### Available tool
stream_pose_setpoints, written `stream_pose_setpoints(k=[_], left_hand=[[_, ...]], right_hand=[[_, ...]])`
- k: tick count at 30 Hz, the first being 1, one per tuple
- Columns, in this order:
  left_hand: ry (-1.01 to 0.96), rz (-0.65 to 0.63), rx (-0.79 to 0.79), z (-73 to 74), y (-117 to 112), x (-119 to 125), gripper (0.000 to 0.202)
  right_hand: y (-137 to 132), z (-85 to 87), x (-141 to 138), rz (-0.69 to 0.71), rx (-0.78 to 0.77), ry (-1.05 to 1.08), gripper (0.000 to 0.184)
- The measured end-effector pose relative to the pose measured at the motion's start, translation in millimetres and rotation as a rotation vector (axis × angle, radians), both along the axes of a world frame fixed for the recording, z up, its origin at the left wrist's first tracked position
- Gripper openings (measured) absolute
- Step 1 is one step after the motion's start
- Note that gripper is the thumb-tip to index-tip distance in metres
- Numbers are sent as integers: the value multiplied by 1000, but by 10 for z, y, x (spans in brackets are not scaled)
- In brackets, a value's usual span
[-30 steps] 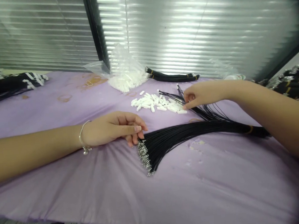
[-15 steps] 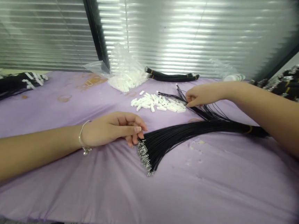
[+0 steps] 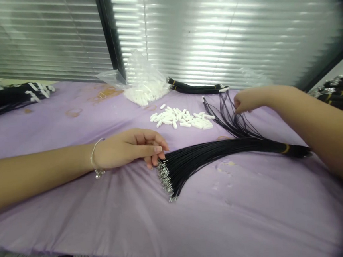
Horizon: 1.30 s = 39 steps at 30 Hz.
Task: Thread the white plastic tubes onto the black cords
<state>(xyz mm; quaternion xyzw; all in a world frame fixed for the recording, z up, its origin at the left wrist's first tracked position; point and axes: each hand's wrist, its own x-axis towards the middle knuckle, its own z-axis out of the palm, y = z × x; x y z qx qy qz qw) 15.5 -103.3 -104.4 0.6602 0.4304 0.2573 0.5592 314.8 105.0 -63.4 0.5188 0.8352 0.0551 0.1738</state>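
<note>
A bundle of black cords with small metal ends lies across the purple cloth, tied by a yellow band at its right. My left hand rests on the cloth, fingers curled and pinched at the bundle's metal-tipped end. My right hand is further back, fingers closed on several loose black cord strands that fan up from the bundle. A scatter of small white tubes lies between the hands.
A clear plastic bag of white tubes sits by the window blinds. Another black cord bundle lies behind it. More black bundles are at the far left and far right.
My right hand has moved right and back from the white tubes, drawing the loose strands with it. My left hand has stayed still.
</note>
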Motion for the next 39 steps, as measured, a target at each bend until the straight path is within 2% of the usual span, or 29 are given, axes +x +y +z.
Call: stream_pose_setpoints(k=[3, 5, 14, 18, 21, 25, 27, 32, 39], left_hand=[[7, -1, -1, 3, -6, -5, 14], [6, -2, -5, 5, -13, -7, 14], [0, -6, 3, 3, -5, -6, 13], [-12, -8, -2, -7, -1, -13, 13], [-7, -17, 5, -13, -4, -17, 13], [1, -21, 10, -4, -13, -12, 14], [-1, -21, 5, 2, -16, -6, 14], [-3, -11, -2, 5, -16, -2, 13], [-1, -4, -3, 13, -16, -6, 13]], right_hand=[[43, -90, 43, 55, -128, 8, 14], [54, -105, 64, 73, -156, 22, 17], [-30, 67, 73, 87, -203, 57, 29], [-129, 177, -3, 54, -107, 49, 33], [-311, 208, -163, 130, 9, 55, 28], [-650, 120, -429, 351, -34, 128, 26], [-799, 44, -524, 398, -42, 133, 27], [-976, -98, -625, 397, 48, 38, 25], [-902, -136, -639, 355, 49, 45, 18]])
